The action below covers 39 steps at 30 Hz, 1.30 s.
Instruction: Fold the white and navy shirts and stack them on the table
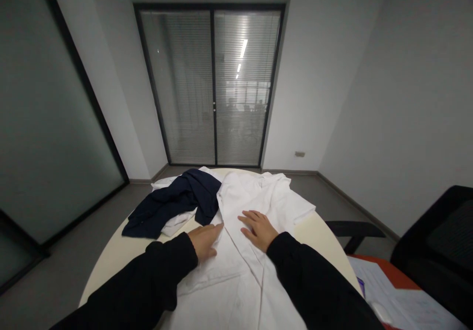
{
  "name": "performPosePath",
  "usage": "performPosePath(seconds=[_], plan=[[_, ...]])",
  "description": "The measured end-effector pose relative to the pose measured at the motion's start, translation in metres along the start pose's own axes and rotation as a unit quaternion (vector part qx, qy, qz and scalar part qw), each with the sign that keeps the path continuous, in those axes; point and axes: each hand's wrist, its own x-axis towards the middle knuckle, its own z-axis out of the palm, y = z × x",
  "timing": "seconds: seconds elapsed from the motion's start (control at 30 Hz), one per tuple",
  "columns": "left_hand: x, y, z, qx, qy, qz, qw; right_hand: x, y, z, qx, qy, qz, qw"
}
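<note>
Just beside the white garment (236,256) lies bunched navy cloth (181,197).

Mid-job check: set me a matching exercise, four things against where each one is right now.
Things:
1. Right hand
2. Navy garment
3. Black chair
4. Slatted blinds

Places:
A. Past the far edge of the table
B. Right of the table
C. Crumpled, left side of the tabletop
D. On the white garment

Pairs: 1-D, 2-C, 3-B, 4-A

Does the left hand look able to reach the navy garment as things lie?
Probably yes: the left hand is close to the navy garment, and nothing visibly blocks the way.
</note>
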Motion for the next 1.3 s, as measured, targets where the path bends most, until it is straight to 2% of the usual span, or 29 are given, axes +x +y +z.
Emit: performPosePath(seconds=[0.13,0.23,0.5,0.73,0.9,1.0,1.1,1.2,1.3], plan=[[-0.014,-0.005,0.018,0.027,-0.049,0.005,0.998,-0.001,-0.005,-0.002,0.014,-0.005,-0.006,1.0],[-0.024,-0.004,0.024,0.023,-0.068,0.033,0.997,-0.001,-0.006,-0.002,0.018,-0.005,-0.007,1.0],[-0.036,0.01,0.031,0.028,-0.075,0.045,0.996,0.001,0.0,0.003,0.018,-0.001,-0.014,1.0],[-0.043,0.024,0.037,-0.008,-0.024,0.087,0.996,0.001,-0.001,0.003,0.015,0.004,-0.017,1.0],[-0.047,0.034,0.043,-0.003,-0.055,0.064,0.996,0.002,-0.003,-0.001,0.019,0.005,-0.016,1.0],[-0.052,0.037,0.048,0.016,-0.055,0.069,0.996,0.005,-0.006,-0.007,0.029,-0.005,-0.018,0.999],[-0.055,0.037,0.052,0.017,-0.05,0.087,0.995,0.016,-0.019,-0.018,0.048,-0.039,0.02,0.998],[-0.055,0.036,0.053,0.022,-0.048,0.095,0.994,0.036,-0.045,-0.027,0.055,-0.073,0.122,0.988],[-0.053,0.038,0.054,0.029,-0.058,0.107,0.992,0.057,-0.078,-0.031,0.041,-0.033,0.206,0.977]])
